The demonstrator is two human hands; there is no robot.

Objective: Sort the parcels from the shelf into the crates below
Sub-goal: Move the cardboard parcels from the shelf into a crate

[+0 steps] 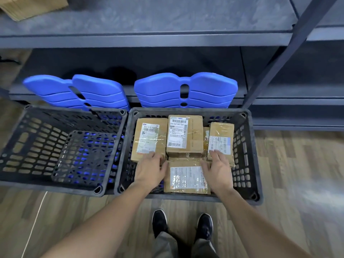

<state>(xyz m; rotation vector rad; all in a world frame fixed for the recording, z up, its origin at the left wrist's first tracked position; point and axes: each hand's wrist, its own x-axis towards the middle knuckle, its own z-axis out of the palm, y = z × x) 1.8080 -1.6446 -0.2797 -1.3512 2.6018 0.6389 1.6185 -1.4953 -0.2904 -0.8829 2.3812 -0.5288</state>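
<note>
Wood-pattern floor point(297, 164) lies under a dark metal shelf point(149, 40); its board carries flattened cardboard point(31, 8) at the upper left of the frame. Left of centre stands the left crate point(28, 146). Touching it, at centre, the right crate point(245, 155) holds every parcel in view. My left hand point(150, 170) lies palm down, fingers straight and close together on the near edge of the left parcel point(149, 138). The middle parcel point(184, 135) sits between, and the near parcel point(187, 177) lies between my wrists. My right hand point(218, 170) is flat, fingers together on the label of the right parcel point(221, 140). Whether either thumb presses the near parcel I cannot tell. Both forearms reach down and forward, converging slightly. Procedure, as I judge it: square the parcels with even pressure from both palms, labels kept upward, then withdraw.
</note>
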